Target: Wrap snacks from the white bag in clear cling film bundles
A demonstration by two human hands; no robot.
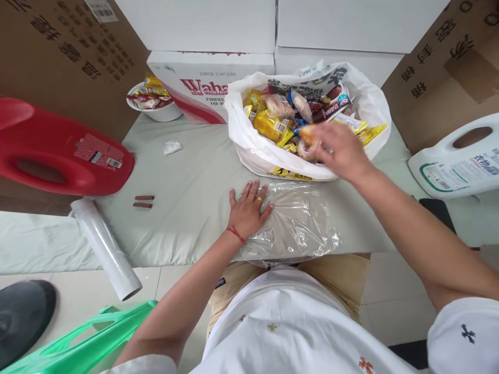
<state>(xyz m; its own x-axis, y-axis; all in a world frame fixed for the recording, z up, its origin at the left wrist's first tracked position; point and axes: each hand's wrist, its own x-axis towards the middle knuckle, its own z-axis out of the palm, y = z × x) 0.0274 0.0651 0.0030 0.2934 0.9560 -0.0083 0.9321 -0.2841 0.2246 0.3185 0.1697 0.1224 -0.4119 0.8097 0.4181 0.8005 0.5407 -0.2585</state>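
My left hand (248, 209) lies flat with its fingers spread, on the cloth-covered table at the left edge of a clear plastic sheet or bag (296, 221). Above the front right part of a white plastic bag (249, 150), my right hand (337, 148) pinches a small orange-coloured item (307, 134), blurred by motion. Wrapped snacks fill the white bag, among them a yellow packet (268, 126) and a clear-wrapped piece (278, 105).
A red jug (66, 150) and a plastic film roll (107, 249) are at left. A snack-filled bowl (156, 112) stands behind, beside a carton (195, 78). At right are a white jug (460, 161) and a black phone-like object (438, 214). Two brown strips (144, 198) lie left.
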